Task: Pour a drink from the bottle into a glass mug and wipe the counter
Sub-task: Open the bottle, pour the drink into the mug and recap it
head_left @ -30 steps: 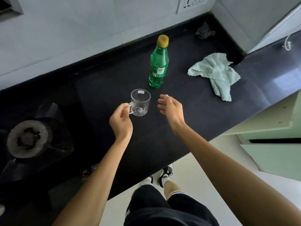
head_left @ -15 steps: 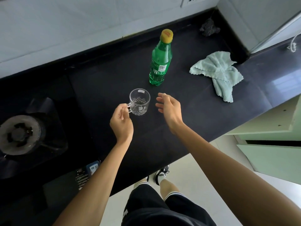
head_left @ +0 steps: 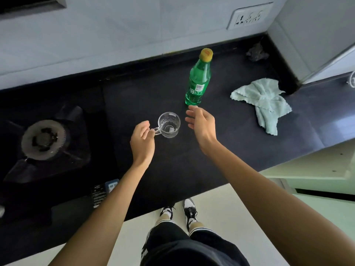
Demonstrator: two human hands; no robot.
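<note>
A clear glass mug stands upright on the black counter. My left hand pinches its handle from the left. A green plastic bottle with a yellow cap stands behind and to the right of the mug, cap on. My right hand hovers with relaxed fingers just right of the mug, its fingertips close below the bottle's base and not touching it. A light green cloth lies crumpled on the counter to the right.
A gas burner sits on the left of the counter. A dark crumpled scrubber lies in the back corner under a wall socket. An open pale green cabinet door juts out below the counter at right.
My right hand has moved up a little toward the bottle's base. The left hand keeps its pinch on the mug handle, and the mug stays put. The head camera has shifted slightly.
</note>
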